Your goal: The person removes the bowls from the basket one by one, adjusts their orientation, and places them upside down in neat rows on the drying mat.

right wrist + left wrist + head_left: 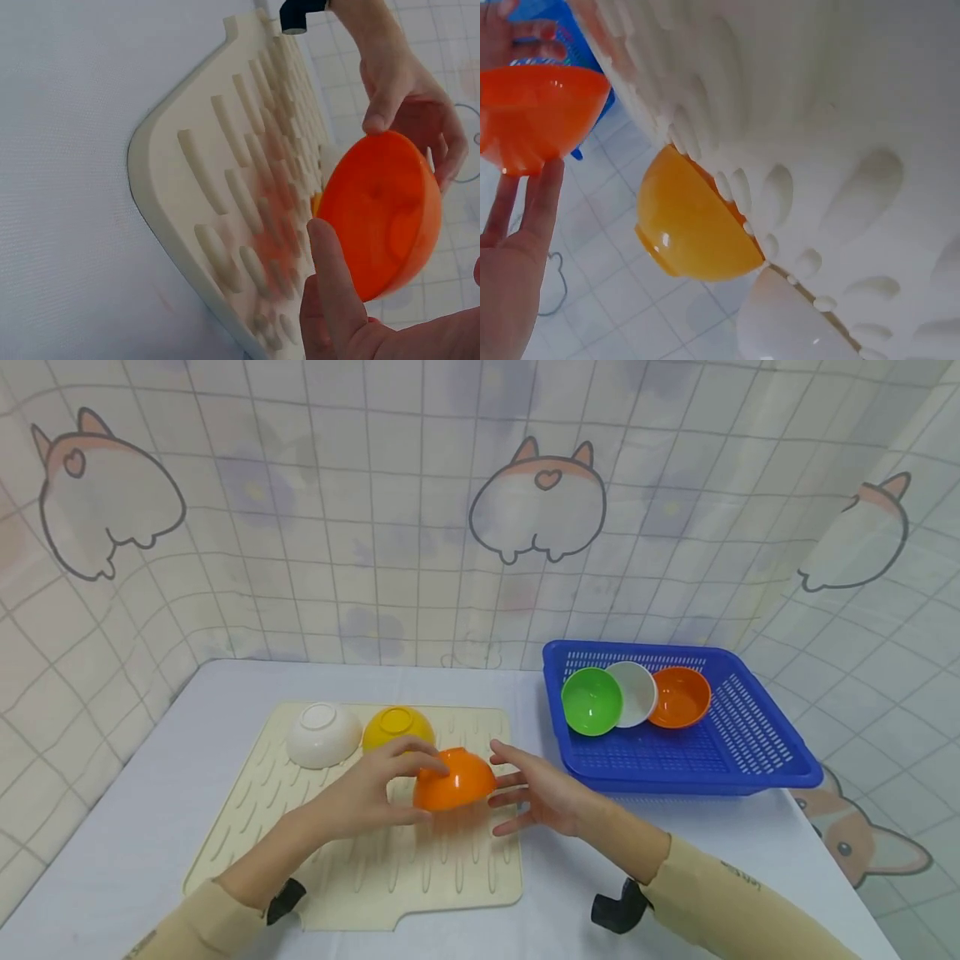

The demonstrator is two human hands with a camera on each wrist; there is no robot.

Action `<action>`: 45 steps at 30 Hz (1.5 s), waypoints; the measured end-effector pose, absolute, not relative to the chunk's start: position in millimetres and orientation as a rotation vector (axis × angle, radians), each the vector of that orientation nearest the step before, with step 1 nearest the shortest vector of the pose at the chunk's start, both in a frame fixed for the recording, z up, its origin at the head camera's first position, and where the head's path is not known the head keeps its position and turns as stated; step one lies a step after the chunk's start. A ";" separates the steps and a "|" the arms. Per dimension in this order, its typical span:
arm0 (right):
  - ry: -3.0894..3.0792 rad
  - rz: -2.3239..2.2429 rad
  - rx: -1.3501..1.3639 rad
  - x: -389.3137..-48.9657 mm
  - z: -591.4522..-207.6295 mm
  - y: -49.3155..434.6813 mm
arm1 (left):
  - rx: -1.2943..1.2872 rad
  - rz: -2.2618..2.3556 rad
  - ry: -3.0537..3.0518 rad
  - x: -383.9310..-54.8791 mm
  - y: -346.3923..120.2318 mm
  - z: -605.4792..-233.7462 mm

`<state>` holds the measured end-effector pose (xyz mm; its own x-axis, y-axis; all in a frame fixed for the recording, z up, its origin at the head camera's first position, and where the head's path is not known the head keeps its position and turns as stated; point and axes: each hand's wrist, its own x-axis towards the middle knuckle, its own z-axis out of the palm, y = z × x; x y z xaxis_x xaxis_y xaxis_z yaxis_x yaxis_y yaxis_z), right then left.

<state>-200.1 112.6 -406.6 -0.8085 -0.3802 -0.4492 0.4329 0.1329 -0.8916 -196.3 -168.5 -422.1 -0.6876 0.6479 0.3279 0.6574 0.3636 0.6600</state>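
Note:
An orange bowl (457, 781) is held tilted above the cream drying mat (352, 877). My left hand (371, 789) grips it from the left, thumb at the rim and fingers against the base, as the right wrist view shows. On the bowl's other side, my right hand (543, 793) has its fingers spread and mostly straight; one fingertip is at the rim, though contact is hard to tell. Behind the left hand, a yellow bowl (397, 724) and a white bowl (322, 737) lie upside down on the mat. The left wrist view shows both bowls (694, 217) from close by.
To the right stands a blue plastic basket (757, 735). A green bowl (592, 702), a white bowl (637, 693) and another orange bowl (681, 697) lean in a row inside it. A tile-patterned curtain (420, 527) hangs behind the white-covered table (135, 827).

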 end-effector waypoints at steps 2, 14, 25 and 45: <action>1.811 -1.740 0.045 -201.2 -406.0 113.0 | -1.302 -1.076 -2.547 -196.0 -168.0 -422.3; 1.819 -1.719 0.002 -204.0 -407.6 113.1 | -1.519 -0.536 -2.274 -193.4 -154.6 -420.7; 1.783 -1.755 0.054 -206.2 -405.8 113.4 | -1.550 -0.371 -2.180 -190.5 -149.1 -421.4; 1.688 -1.809 0.065 -208.9 -407.0 118.2 | -1.543 -0.300 -2.098 -186.9 -139.2 -420.9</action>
